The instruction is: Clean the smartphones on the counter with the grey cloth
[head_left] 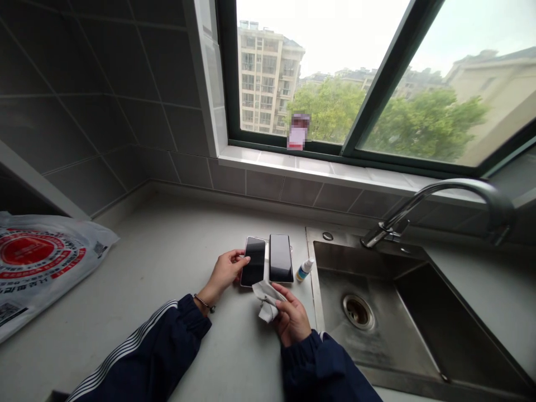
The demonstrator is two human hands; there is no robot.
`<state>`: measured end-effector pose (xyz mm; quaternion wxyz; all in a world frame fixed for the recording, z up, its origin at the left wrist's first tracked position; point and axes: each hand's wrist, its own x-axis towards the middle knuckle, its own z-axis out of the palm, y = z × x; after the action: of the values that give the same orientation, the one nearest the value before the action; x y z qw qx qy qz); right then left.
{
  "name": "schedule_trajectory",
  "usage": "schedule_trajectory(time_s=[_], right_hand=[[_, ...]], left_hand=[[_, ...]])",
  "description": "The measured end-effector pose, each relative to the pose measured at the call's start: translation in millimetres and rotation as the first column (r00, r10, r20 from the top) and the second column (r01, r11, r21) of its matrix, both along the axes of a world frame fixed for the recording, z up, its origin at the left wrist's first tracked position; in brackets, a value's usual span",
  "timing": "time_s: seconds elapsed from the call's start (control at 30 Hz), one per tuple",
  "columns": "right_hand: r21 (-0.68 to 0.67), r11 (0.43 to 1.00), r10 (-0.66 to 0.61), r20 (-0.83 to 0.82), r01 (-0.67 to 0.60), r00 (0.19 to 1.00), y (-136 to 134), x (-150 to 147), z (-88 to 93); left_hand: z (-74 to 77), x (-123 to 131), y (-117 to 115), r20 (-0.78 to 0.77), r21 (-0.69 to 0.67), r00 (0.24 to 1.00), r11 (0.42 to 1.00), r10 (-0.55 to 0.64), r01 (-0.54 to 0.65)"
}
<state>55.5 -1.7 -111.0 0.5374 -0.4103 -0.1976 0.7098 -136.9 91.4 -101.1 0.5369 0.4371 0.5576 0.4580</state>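
My left hand (pixel 228 272) grips the left edge of a smartphone (pixel 254 261) with a pale rim, its thumb over the dark screen. Pinched in the fingers of my right hand (pixel 293 315) is a crumpled light grey cloth (pixel 266 300), just below the phone's lower right corner. A second smartphone (pixel 281 258) lies screen up on the counter, to the right of the first. Beside it, near the sink edge, stands a small spray bottle (pixel 305 269) with a white cap and a blue and yellow label.
The pale counter (pixel 167 251) runs along a tiled wall. On the right is a steel sink (pixel 393 312) with a curved faucet (pixel 435 190) over it. A printed plastic bag (pixel 46 262) lies at the left. Behind is a window (pixel 326 72) with a white sill (pixel 276 159).
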Motion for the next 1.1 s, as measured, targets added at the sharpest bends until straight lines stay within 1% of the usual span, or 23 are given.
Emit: schedule_trajectory(time_s=[0.2,0.3,0.4,0.5,0.73,0.93,1.1], right_hand=[[-0.010,0.997,0.078,-0.186,-0.082,0.979,0,1,5.5],[0.034,0.983,0.184,-0.281,-0.182,0.942,-2,1,5.6],[0.076,0.966,0.259,-0.260,-0.247,0.930,-4,-1,2.8],[0.087,0.967,0.251,-0.214,-0.238,0.944,-4,-2,-0.8],[0.107,0.972,0.227,-0.180,-0.210,0.957,-5,1,-4.3],[0.109,0.965,0.257,-0.192,-0.240,0.947,-6,3,-7.4],[0.105,0.949,0.314,-0.230,-0.297,0.921,-8,4,-7.4]], left_hand=[[2.2,-4,0,0.041,-0.002,0.998,0.999,0.039,-0.039],[2.6,-7,1,0.074,0.015,0.996,0.998,0.053,-0.054],[4.6,-10,-1,0.122,0.036,0.991,0.998,0.045,-0.050],[7.5,-11,-4,0.169,0.050,0.985,0.998,0.037,-0.046],[12.0,-12,-9,0.294,0.068,0.956,0.997,0.021,-0.043],[8.0,-15,-12,0.334,0.068,0.936,0.987,0.115,-0.146],[6.0,-17,-12,0.343,0.055,0.922,0.976,0.178,-0.209]])
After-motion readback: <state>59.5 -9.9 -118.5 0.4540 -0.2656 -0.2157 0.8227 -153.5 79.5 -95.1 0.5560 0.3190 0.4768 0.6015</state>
